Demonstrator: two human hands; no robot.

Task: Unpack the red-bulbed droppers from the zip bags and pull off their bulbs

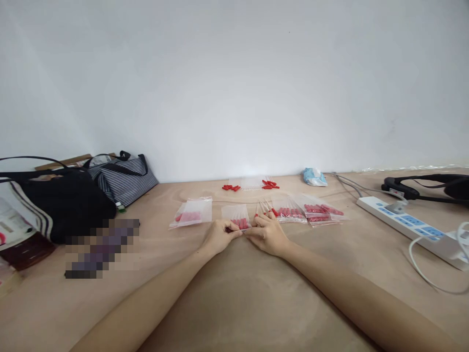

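Both my hands meet at the near edge of a small clear zip bag (237,215) holding red-capped pieces. My left hand (219,236) is closed in a pinch on the bag's lower edge. My right hand (268,233) also pinches that edge, its fingers pressed together. To the left lies another clear bag (191,212) with red pieces. More filled bags (308,211) lie in a row to the right. Loose red-capped clear tubes (252,184) lie near the wall.
A black bag (62,203) and a striped bag (122,180) sit at the left. A white power strip (414,229) with cables lies at the right, behind it a black headset (428,187). A blue-white packet (314,177) rests by the wall.
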